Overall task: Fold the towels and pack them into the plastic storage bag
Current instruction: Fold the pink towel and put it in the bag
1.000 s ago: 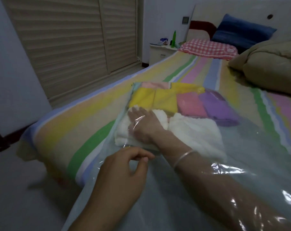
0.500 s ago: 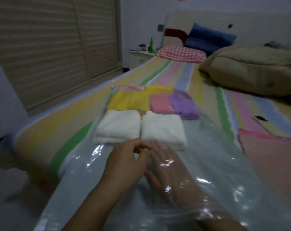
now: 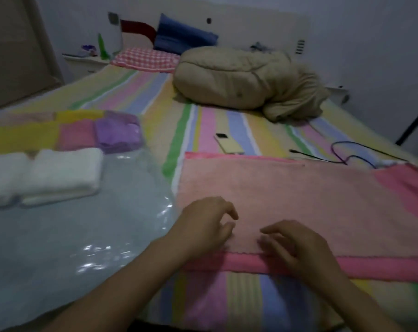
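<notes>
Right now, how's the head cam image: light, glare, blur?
Head view: dim, flat room light; bright glare patches on the plastic storage bag; white towels, left hand and right hand look soft and smeared; some wide-angle bowing at the edges.

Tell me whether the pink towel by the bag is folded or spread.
Spread. The pink towel lies flat and wide on the bed, left hand and right hand at its near edge.

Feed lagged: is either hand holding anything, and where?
Nothing gripped: left hand and right hand, loosely curled, over the near edge of the pink towel; contact unclear.
</notes>
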Tool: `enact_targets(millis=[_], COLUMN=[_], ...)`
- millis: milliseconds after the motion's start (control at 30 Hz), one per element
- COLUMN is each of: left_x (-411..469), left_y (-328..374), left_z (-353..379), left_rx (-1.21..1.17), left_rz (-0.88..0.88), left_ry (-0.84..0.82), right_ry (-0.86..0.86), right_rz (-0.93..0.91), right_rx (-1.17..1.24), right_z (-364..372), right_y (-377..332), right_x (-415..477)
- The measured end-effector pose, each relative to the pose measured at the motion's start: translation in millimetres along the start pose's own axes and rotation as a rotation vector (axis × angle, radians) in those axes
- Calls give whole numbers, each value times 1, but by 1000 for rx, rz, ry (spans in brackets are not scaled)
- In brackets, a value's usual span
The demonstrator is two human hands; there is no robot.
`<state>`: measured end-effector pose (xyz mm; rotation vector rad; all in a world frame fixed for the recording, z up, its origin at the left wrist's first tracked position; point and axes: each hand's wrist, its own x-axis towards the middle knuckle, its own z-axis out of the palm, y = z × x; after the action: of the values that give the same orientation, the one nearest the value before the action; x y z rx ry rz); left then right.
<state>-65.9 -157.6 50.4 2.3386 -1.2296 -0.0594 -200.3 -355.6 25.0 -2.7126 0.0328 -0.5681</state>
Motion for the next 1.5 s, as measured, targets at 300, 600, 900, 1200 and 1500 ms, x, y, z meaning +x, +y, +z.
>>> enact_targets(millis=[300,600,900,1200,1500], left_x=[-1,-14,-26,-26,-36], left_y=[-12,-28,-46,-39,-36], left_z=[40,42,42,44,45], left_rx=[224,207,281,318,291], left_rz=[53,10,-188,-200,-179], left_ry=[-119,82,139,128,185], right_ry=[-45,-99,158,144,19], right_rz=[-55,-116,350,663,689], right_rx=[-144,-299,-685,-784,-759], right_z=[-20,-40,-79,-102,-92], right_y=[82,111,157,162,158], right_x=[-26,-45,-76,-76,-49])
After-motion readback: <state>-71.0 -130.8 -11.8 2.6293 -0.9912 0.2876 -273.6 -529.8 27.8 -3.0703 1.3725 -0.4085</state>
